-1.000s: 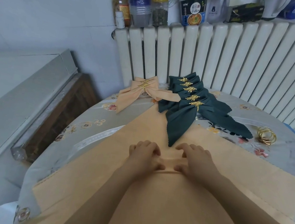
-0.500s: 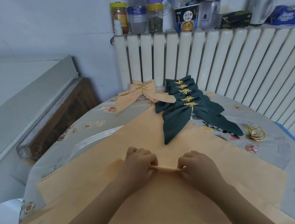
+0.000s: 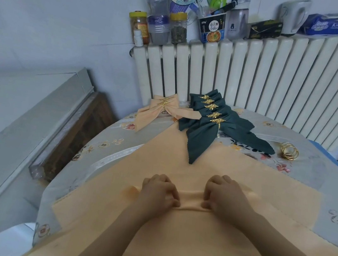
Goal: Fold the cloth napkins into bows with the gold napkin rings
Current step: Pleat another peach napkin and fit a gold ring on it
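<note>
**Peach napkin pinched into a pleat at the middle**

The peach napkin lies spread flat on the table, just in front of the person. Both hands are closed on it: the left hand and the right hand each pinch the same raised ridge of cloth between curled fingers and thumb, and a short piece of the fold is stretched between them.

The risk, I think, is an uneven pleat. If one hand gathers more cloth than the other, the fold will run crooked and the bow will come out lopsided. If a pinch loosens, the soft cloth can slide flat again. The tip of the nearest green bow rests on the far edge of the napkin, so pulling the cloth may drag it.

The napkin looks thin, smooth and matte, with a small zigzag edge. Beyond it lie a finished peach bow and the green bows, and loose gold rings to the right.
</note>
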